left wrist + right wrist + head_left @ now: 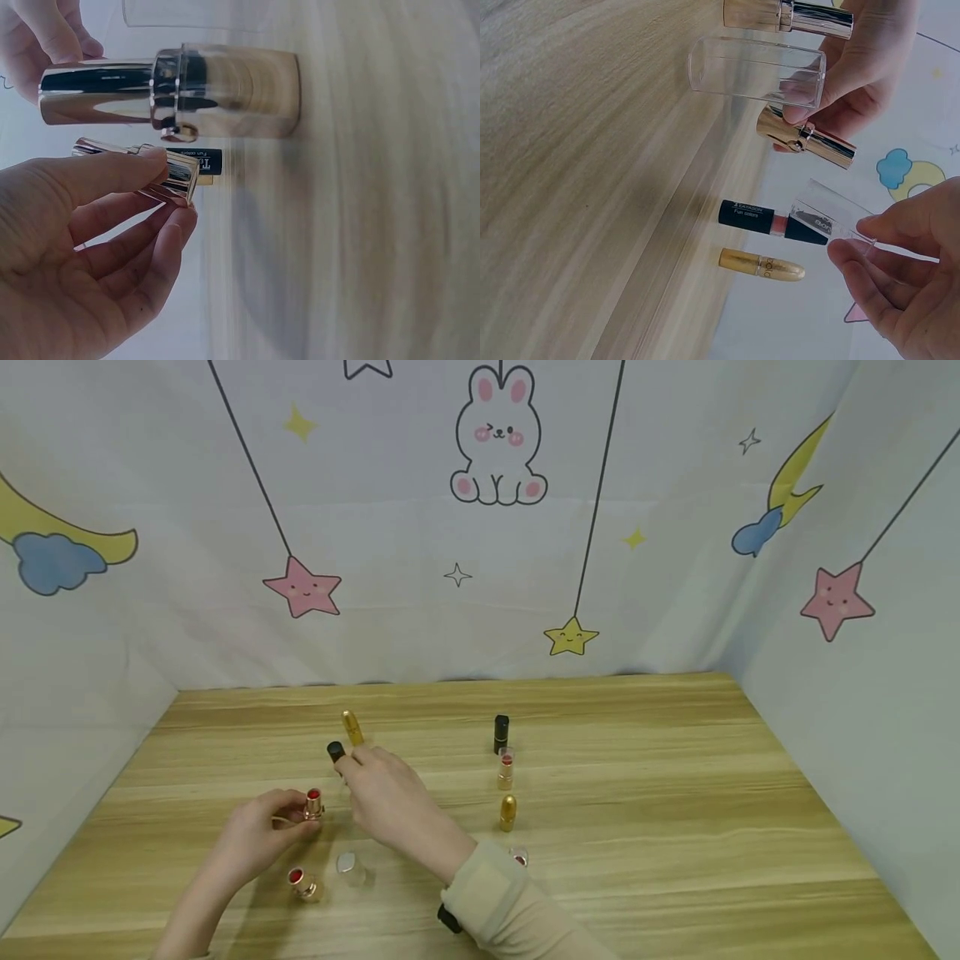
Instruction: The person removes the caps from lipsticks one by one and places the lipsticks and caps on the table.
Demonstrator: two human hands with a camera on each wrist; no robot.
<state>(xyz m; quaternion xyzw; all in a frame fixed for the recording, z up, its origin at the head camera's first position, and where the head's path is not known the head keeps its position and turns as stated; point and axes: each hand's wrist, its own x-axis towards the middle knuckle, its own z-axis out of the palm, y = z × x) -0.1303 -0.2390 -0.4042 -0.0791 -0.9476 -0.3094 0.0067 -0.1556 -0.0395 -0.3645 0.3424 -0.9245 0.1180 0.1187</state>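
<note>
My left hand [258, 835] pinches an uncapped gold lipstick [313, 806] with a red tip, tilted in the left wrist view and held just off the table. Thumb and fingertips of my right hand [911, 270] hold a clear plastic cap [832, 214]. Behind that cap stand a black lipstick [746, 216] and a gold bullet-shaped lipstick [761, 265]. Closer to me, a second uncapped gold lipstick [302, 883] stands beside another clear cap [350, 870]. From the head view, the right hand hides the cap it holds.
Right of my hands, a row holds a black lipstick [501, 735], a clear-capped gold lipstick [506, 772], a gold bullet-shaped lipstick [508, 812] and a clear-capped one [519, 857] partly behind my sleeve. A patterned curtain [405, 635] borders the wooden table [675, 827].
</note>
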